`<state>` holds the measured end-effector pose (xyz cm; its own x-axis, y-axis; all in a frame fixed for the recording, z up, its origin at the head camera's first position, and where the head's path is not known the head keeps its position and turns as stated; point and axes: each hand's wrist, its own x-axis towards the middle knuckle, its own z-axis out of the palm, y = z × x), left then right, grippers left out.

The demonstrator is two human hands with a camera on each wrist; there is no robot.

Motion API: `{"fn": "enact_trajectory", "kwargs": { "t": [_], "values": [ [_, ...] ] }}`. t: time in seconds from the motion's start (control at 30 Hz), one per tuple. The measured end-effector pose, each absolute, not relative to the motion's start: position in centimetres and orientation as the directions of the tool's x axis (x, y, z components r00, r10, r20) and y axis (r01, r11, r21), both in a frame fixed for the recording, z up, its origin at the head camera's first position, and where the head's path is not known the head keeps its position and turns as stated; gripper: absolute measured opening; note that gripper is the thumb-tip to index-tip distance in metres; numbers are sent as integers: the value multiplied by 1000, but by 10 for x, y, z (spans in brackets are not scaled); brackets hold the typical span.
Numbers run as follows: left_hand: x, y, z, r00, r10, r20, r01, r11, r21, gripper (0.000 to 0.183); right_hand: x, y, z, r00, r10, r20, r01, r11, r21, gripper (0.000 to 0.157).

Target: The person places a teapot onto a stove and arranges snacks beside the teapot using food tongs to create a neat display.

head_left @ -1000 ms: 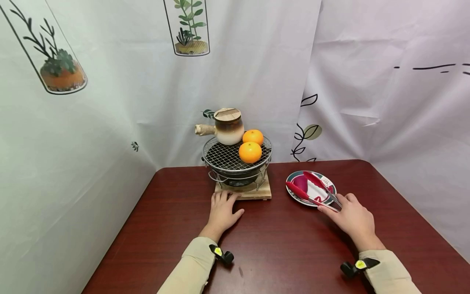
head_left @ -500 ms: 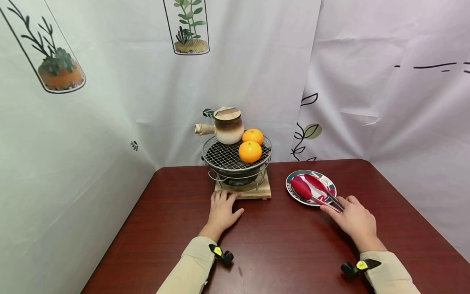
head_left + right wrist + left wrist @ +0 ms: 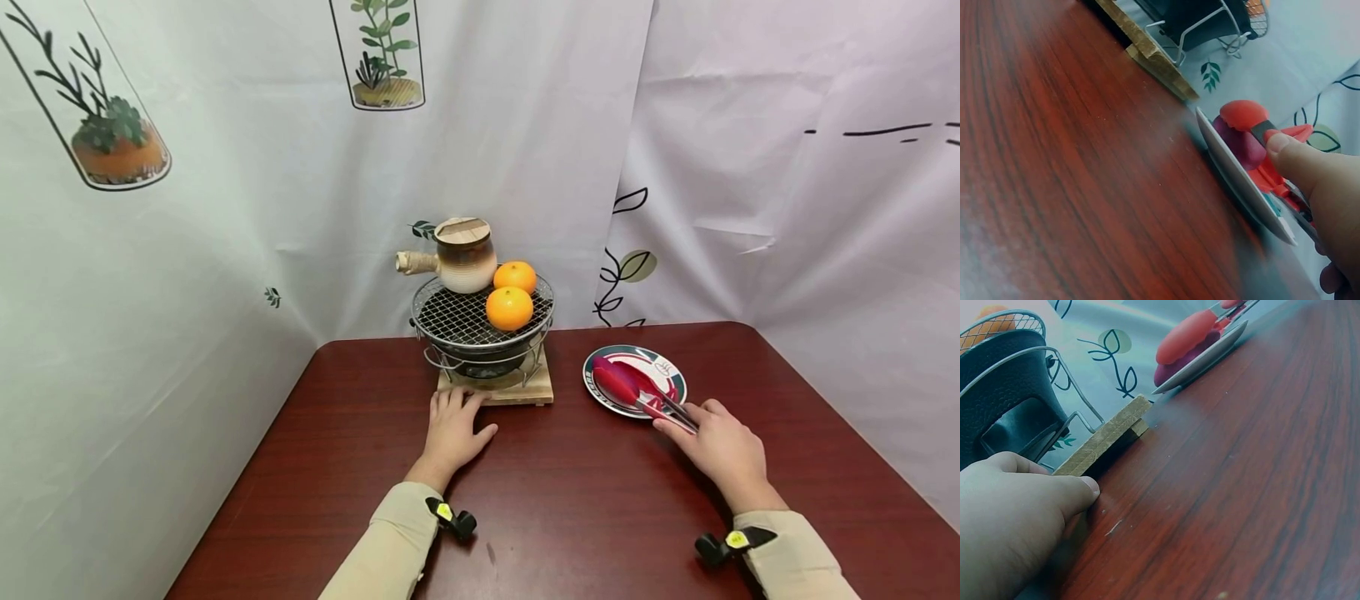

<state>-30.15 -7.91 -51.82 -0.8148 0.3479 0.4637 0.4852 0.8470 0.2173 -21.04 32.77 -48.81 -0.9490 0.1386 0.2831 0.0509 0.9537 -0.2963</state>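
Note:
My right hand (image 3: pixel 723 450) grips the metal handles of red-tipped tongs (image 3: pixel 617 382) at the table's right. The tongs' heads are close about a smooth, rounded purple thing (image 3: pixel 1239 142) on a white plate (image 3: pixel 671 400) with a patterned green rim. From above, the heads hide most of the purple thing. My left hand (image 3: pixel 452 433) lies with spread fingers, its fingertips at the front edge of a wooden board (image 3: pixel 536 387). On that board stands a small black grill (image 3: pixel 487 367) with a round wire mesh.
Two oranges (image 3: pixel 510 309) and a lidded clay pot (image 3: pixel 467 265) with a side handle sit on the grill mesh (image 3: pixel 453 321). Behind the dark red table (image 3: pixel 577 500) hangs a white printed cloth (image 3: pixel 540 125), close to the grill and the plate.
The tongs' heads have come together from spread apart, narrowing about the purple thing on the plate. My left hand has stayed at the board.

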Motion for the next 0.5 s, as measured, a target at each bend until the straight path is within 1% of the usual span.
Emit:
{"fn": "enact_trajectory", "kwargs": {
  "t": [0.2, 0.4, 0.5],
  "values": [
    [-302, -79, -518, -809, 349, 473, 486, 850, 205, 50, -210, 327, -488, -940, 135, 314, 40, 956, -292, 82],
    [-302, -79, -517, -821, 350, 452, 483, 847, 221, 50, -209, 326, -487, -945, 135, 298, 46, 957, -288, 83],
    [-302, -80, -518, -816, 351, 459, 486, 847, 217, 50, -209, 325, -486, -944, 137, 301, 48, 957, -285, 82]
  ]
}}
